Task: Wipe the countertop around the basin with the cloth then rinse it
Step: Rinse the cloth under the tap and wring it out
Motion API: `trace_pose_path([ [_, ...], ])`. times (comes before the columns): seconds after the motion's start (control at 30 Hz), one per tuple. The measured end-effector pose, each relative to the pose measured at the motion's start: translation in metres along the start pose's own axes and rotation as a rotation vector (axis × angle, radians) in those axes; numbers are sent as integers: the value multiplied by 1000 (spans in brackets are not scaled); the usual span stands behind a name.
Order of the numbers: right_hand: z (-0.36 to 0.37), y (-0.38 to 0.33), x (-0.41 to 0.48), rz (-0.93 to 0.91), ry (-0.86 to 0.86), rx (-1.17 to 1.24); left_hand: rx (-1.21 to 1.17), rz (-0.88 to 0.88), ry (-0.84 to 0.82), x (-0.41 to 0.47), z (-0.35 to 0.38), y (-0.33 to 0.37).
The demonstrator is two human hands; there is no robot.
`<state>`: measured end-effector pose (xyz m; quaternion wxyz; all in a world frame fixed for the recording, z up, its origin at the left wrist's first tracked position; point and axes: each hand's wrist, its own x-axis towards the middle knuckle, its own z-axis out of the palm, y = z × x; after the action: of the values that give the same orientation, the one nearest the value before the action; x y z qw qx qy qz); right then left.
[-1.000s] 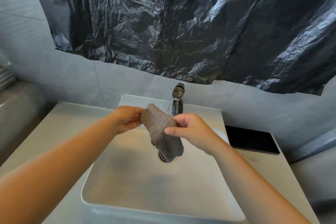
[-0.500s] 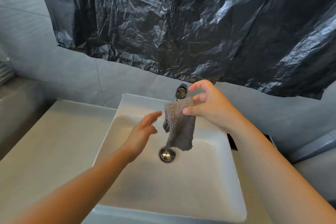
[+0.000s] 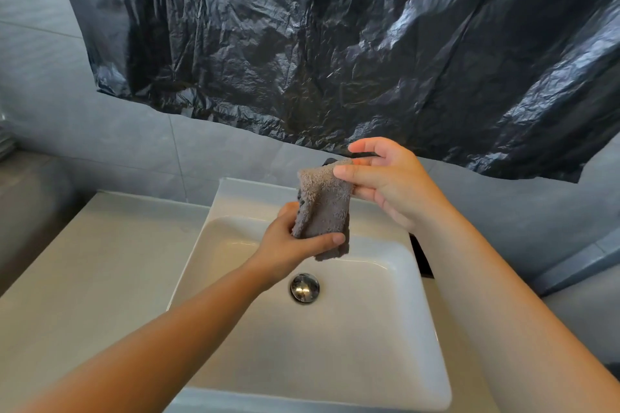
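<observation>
Both forearms bare to the frame edge, no sleeve showing; left hand (image 3: 295,238) and right hand (image 3: 389,187) ungloved, with short, plain nails; fingers and wrists unadorned.

Bathroom: white basin (image 3: 432,389) w/ chrome drain plug (image 3: 304,287), pale countertop (image 3: 84,278), grey tiled wall (image 3: 100,130).

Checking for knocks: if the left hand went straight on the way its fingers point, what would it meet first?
Probably the right hand, just beyond the cloth the left hand already grips; depth is unclear.
</observation>
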<state>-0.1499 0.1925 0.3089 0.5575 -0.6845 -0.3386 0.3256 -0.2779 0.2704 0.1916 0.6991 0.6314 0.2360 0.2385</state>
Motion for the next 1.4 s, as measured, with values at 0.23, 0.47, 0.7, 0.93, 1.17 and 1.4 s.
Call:
trace_pose_path([
  [0.23, -12, 16, 1, -87, -145, -304, -76, -163, -212, 0, -8, 11],
  [0.47, -23, 60, 1, -184, -43, -667, 83, -275, -428, -3, -21, 16],
  [0.7, -14, 107, 0, -97, 271, -504, 630, -221, -340, 1, -11, 25],
  [0.93, -29, 124, 0, 75, 196, -288, 1038, -43, -336, 5, 7, 16],
  [1.17, -36, 135, -21, -393, 109, -211, -109, -675, -791, 25, -12, 14],
  [1.4, -2, 145, -14, -240, 318, 118, 6, -758, -928, 33, 6, 15],
])
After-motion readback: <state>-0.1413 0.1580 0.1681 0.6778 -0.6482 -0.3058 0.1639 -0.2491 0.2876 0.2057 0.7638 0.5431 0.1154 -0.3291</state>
